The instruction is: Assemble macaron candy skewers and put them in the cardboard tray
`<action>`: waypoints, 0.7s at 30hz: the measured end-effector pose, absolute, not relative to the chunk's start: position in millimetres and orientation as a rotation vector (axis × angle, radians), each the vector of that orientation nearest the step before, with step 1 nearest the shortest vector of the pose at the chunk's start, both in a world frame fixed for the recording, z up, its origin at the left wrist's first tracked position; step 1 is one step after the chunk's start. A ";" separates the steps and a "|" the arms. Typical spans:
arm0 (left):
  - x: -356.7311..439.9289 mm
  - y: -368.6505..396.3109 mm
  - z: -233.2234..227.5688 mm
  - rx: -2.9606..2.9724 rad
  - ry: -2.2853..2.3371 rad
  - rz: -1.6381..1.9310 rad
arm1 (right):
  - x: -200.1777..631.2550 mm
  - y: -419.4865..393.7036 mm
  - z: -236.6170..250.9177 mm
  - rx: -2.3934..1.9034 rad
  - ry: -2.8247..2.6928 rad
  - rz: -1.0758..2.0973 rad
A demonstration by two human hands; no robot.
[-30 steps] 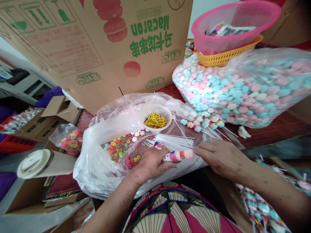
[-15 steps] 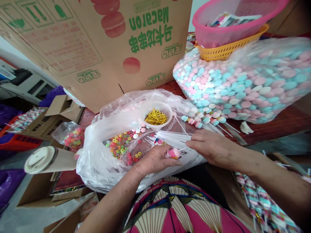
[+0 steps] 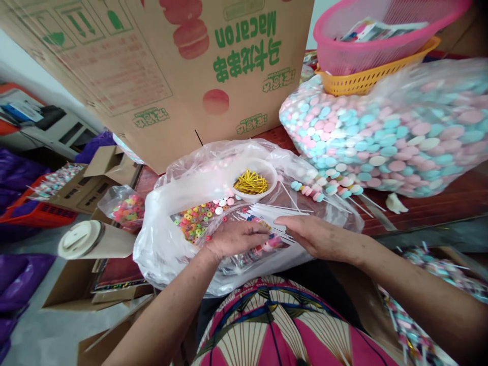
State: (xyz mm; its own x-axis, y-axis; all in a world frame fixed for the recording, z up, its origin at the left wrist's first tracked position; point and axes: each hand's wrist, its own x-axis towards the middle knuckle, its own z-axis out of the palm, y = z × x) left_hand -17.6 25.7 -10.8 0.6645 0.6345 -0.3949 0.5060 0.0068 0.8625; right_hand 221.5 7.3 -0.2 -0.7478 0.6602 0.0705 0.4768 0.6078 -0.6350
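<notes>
My left hand (image 3: 238, 238) is palm down with its fingers stretched out, over the plastic sheet. Under and beside its fingertips lie pink and colourful candy pieces (image 3: 270, 245), partly hidden, in what looks like clear wrapping. Opposite it, my right hand (image 3: 318, 236) has its fingers extended towards the left, close to a fan of white sticks (image 3: 280, 209). I see nothing held in it. Small ring candies (image 3: 194, 219) in several colours lie left of the hands. Behind the sticks stands a white bowl (image 3: 273, 173) with gold twist ties (image 3: 250, 182).
A large cardboard box (image 3: 183, 76) stands behind. At the right lies a big bag of pastel candies (image 3: 381, 137) under a yellow basket (image 3: 354, 81) and a pink basket (image 3: 343, 56). Candy skewers (image 3: 308, 190) lie beside it. A lidded paper cup (image 3: 110, 241) is at the left.
My left hand has let go of the pink candy piece, which now lies by its fingertips. The right hand's fingers have straightened and let go of a white stick. The view has shifted slightly.
</notes>
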 end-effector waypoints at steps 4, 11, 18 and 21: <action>4.6 10.3 -26.8 1.508 1.097 0.372 | 209.5 5.2 -5.6 -0.896 -2.598 0.763; 17.9 -5.5 -42.7 1.485 1.196 0.735 | 188.9 0.7 -30.4 -0.895 -2.626 0.550; 15.4 -4.5 -40.6 1.541 1.331 0.945 | 186.0 -9.8 -36.6 -1.312 -1.808 1.174; 16.0 -8.8 -41.3 1.559 1.312 0.960 | 166.5 -21.9 -47.2 -1.335 -1.515 1.503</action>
State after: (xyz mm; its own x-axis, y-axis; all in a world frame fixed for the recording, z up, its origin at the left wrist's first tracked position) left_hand 16.0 -8.8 -41.3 0.1511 0.9881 0.0286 0.3265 -0.0772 0.9420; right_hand 166.5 -21.9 -47.2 -0.3014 0.9274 -0.2218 0.2291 -0.1553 -0.9609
